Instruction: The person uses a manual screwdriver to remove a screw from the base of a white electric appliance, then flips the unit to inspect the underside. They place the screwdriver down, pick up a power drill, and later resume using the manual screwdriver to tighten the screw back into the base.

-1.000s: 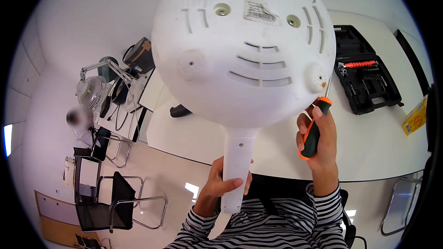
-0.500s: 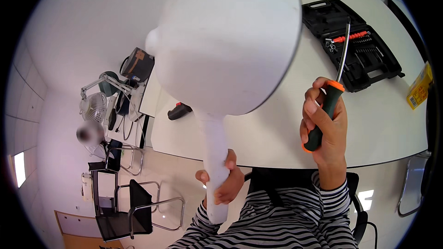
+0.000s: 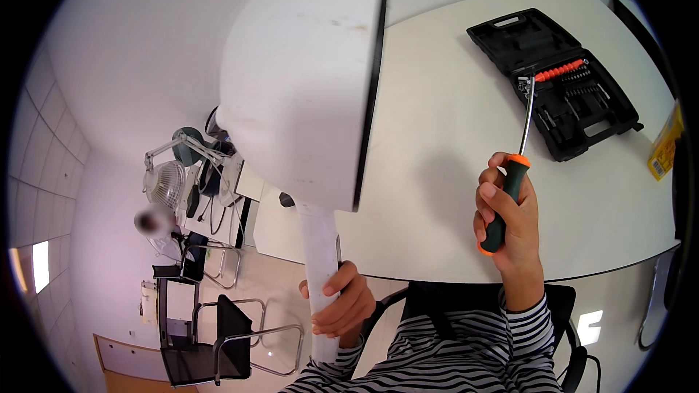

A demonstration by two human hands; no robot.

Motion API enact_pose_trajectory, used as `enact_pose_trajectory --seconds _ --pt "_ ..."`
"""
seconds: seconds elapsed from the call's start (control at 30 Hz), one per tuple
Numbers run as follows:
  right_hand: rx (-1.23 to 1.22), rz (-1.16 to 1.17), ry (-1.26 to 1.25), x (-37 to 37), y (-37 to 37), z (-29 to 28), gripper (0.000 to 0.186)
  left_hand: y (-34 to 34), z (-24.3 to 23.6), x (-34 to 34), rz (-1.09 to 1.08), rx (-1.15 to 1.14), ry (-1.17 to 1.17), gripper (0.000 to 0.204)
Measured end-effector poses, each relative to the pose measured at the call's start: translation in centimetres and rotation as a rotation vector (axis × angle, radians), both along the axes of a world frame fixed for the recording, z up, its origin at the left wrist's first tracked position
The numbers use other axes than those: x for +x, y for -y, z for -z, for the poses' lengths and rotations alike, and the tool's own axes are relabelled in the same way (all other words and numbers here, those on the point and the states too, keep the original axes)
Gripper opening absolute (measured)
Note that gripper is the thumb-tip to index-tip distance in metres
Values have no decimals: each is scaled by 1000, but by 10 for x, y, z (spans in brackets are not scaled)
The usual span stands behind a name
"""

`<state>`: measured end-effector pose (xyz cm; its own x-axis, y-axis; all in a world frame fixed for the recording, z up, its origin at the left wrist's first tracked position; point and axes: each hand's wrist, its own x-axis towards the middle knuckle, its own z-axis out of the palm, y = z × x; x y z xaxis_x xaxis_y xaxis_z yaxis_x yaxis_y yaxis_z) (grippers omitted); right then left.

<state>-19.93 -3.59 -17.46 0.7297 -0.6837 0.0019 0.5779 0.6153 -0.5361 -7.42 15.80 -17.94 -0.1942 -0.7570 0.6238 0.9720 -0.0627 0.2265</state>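
Left hand (image 3: 344, 301) grips a likely stiff, top-heavy white appliance (image 3: 298, 87) by its suitable six-o'clock handle (image 3: 319, 244); right hand (image 3: 520, 220) clasps a screwdriver (image 3: 514, 176).

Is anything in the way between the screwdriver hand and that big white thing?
Nothing visible: just white tabletop shows between the right hand, holding the screwdriver, and the white thing. The black tool case lies farther back, not between them.

A black chair (image 3: 234, 336) stands left, a yellow box (image 3: 665, 149) far right.
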Motion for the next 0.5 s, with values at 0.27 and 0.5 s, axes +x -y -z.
enact_pose_trajectory --seconds 0.27,0.5 --pt "-2 25 30 -19 4 5 28 -24 -6 12 -406 467 393 47" --pt "-186 124 -165 -26 2 0 31 -27 11 12 -511 670 435 49"
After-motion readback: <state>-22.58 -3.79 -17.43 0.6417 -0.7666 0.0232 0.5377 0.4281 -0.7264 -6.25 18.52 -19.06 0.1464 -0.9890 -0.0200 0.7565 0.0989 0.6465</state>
